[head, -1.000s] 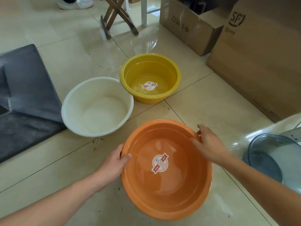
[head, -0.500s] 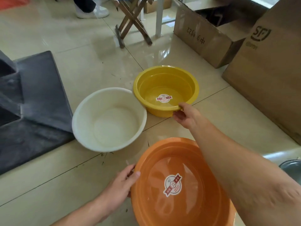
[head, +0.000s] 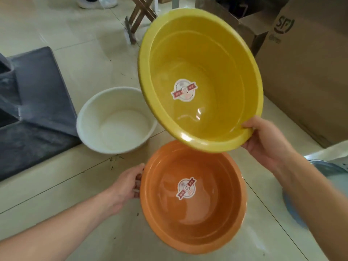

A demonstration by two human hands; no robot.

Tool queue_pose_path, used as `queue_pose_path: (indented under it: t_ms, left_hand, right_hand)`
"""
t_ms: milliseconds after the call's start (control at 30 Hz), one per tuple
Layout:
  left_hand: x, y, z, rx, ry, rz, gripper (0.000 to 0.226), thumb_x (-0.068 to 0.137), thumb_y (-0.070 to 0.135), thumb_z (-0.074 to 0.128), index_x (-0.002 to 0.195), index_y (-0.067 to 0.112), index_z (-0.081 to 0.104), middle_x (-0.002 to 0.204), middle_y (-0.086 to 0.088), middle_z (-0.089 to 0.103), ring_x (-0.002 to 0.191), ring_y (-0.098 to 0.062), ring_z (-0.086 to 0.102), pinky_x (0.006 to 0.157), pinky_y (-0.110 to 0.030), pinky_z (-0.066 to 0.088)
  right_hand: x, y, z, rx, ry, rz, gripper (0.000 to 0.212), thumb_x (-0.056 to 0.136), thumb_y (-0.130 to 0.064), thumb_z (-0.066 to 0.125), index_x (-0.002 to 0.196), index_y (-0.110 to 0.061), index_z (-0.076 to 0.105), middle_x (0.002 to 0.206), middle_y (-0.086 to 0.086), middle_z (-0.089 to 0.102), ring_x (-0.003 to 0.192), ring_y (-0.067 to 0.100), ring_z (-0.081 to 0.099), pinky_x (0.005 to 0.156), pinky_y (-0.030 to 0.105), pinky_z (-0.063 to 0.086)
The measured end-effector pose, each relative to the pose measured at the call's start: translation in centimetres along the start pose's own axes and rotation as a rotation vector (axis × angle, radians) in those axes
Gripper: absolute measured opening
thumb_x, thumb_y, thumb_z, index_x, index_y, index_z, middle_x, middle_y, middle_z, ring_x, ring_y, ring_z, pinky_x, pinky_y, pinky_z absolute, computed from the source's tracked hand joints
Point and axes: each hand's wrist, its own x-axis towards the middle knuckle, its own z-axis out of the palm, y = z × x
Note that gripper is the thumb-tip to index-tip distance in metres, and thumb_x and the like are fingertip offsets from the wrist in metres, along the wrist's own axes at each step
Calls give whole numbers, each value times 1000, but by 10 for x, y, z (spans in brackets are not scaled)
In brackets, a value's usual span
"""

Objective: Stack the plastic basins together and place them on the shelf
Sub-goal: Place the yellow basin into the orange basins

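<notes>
Fingers of the right hand (head: 267,146) curl under the rolled rim of the round yellow plastic basin (head: 199,80), with the thumb pressed over the rim's upper face, so this hand is clamped on the basin at about its 4 o'clock edge. That basin hangs in the air, tilted so its open mouth faces the camera, and a round red-and-white sticker (head: 184,90) shows on its inner floor. Its lower rim overlaps the 12 o'clock edge of the round orange plastic basin (head: 194,196) in the view; whether the two touch cannot be told.

At the orange basin's 9 o'clock edge the left hand (head: 128,183) grips the outer wall just below the rim, fingers bent against the plastic. This basin sits upright on the glossy beige tiled floor (head: 90,68) and carries a like sticker (head: 186,188) inside.

A round white plastic basin (head: 114,121) stands upright on the floor at 10 o'clock from the orange one, close beside it, its far right rim hidden behind the yellow basin. A dark grey padded mat (head: 35,104) lies at 9 o'clock, touching or just beside the white basin. Brown cardboard boxes (head: 308,72) fill the 2 o'clock corner, and a bluish translucent basin (head: 327,170) shows partly at 3 o'clock.
</notes>
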Motion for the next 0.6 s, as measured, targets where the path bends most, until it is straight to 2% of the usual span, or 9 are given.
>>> queue_pose_path:
  t_ms: [67, 167, 233, 300, 367, 400, 467, 533, 600]
  left_hand:
    - [7, -2, -4, -158, 29, -60, 59, 109, 47, 43, 134, -1, 65, 100, -15, 64, 84, -29, 60, 75, -40, 54]
    - [10, 1, -10, -298, 20, -74, 50, 104, 53, 50, 124, 12, 69, 119, -19, 68, 95, -36, 65, 86, -50, 58]
    - [10, 2, -13, -316, 7, -52, 54, 98, 58, 57, 126, 15, 74, 138, -18, 70, 119, -45, 68, 104, -64, 54]
    - [13, 0, -19, -361, 47, -45, 58, 98, 60, 58, 134, 17, 73, 141, -19, 69, 127, -47, 65, 108, -70, 48]
    - [18, -3, -21, -403, 88, -73, 72, 98, 66, 51, 138, 8, 67, 134, -15, 67, 114, -40, 63, 112, -64, 47]
    - [16, -2, -19, -392, 102, -93, 77, 99, 67, 46, 135, 2, 67, 122, -17, 66, 103, -37, 61, 106, -58, 53]
    - [13, -1, -15, -345, 96, -91, 71, 104, 64, 35, 123, 2, 66, 97, -20, 65, 80, -31, 59, 80, -44, 56]
    - [13, -3, -12, -312, 72, -102, 65, 107, 61, 29, 121, 7, 64, 101, -18, 69, 81, -29, 62, 77, -43, 55]
    - [10, -2, -10, -317, 54, -114, 65, 107, 61, 29, 124, 8, 64, 117, -23, 70, 93, -32, 65, 85, -46, 56]
  right_hand:
    - [-26, 3, -17, -101, -43, 50, 28, 93, 0, 45, 110, -6, 66, 92, 7, 81, 74, 19, 77, 62, 29, 63]
    - [-47, 17, -43, -323, -20, 120, 20, 92, -1, 52, 107, -5, 66, 85, 11, 81, 66, 18, 75, 58, 29, 61]
    - [-56, 30, -56, -485, -3, 147, 21, 92, -3, 57, 110, -8, 66, 91, 13, 79, 75, 23, 75, 63, 33, 60]
    - [-63, 40, -61, -644, 9, 155, 28, 92, -7, 60, 119, -12, 62, 103, 12, 74, 89, 28, 72, 70, 36, 58]
    - [-67, 50, -62, -783, 32, 123, 32, 93, -11, 61, 123, -19, 54, 108, 7, 67, 94, 26, 68, 70, 36, 57]
    - [-68, 56, -62, -870, 51, 77, 34, 93, -13, 60, 124, -23, 52, 107, 4, 65, 93, 24, 66, 70, 36, 57]
    - [-67, 69, -59, -1082, 81, -50, 33, 92, -16, 58, 122, -27, 51, 100, 2, 64, 87, 23, 65, 69, 37, 56]
    - [-63, 83, -53, -1247, 76, -147, 35, 93, -16, 54, 127, -26, 53, 104, 1, 61, 90, 24, 61, 73, 35, 51]
    - [-56, 96, -49, -1354, 86, -112, 50, 98, -22, 49, 147, -18, 41, 127, 9, 52, 102, 25, 55, 88, 38, 48]
